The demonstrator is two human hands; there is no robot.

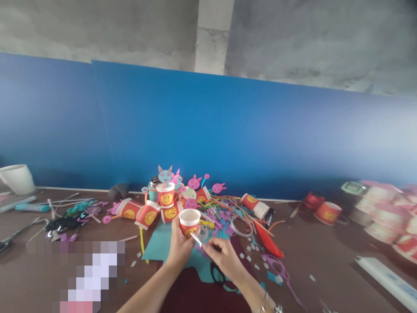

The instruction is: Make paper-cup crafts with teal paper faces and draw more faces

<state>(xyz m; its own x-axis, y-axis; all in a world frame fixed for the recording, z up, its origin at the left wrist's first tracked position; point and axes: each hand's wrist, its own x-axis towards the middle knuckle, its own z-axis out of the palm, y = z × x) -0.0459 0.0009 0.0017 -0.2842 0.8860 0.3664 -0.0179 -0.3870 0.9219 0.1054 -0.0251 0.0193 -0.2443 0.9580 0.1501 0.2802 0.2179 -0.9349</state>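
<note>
My left hand (180, 245) is wrapped around a red and white paper cup (190, 216) with a yellow printed emblem, holding it upright with its mouth towards me. In my right hand (224, 258) is what looks like a pair of scissors (197, 239), gripped near the middle. Their slim silver tip touches or nearly touches the cup's lower front, and black finger loops show below the palm. Teal paper sheets (158, 243) lie beneath both hands. Just behind the held cup, other red cups (148, 215) with pink and blue paper animal faces (165, 174) are crowded together.
Purple and teal scraps, coloured straws and a tape roll (241, 226) clutter the middle. Purple scissors (278, 269) lie at the right, near a red pointed object (269, 239). Stacked cups (387, 213) and a white box (387, 280) stand further right. A white mug (18, 179) is far left.
</note>
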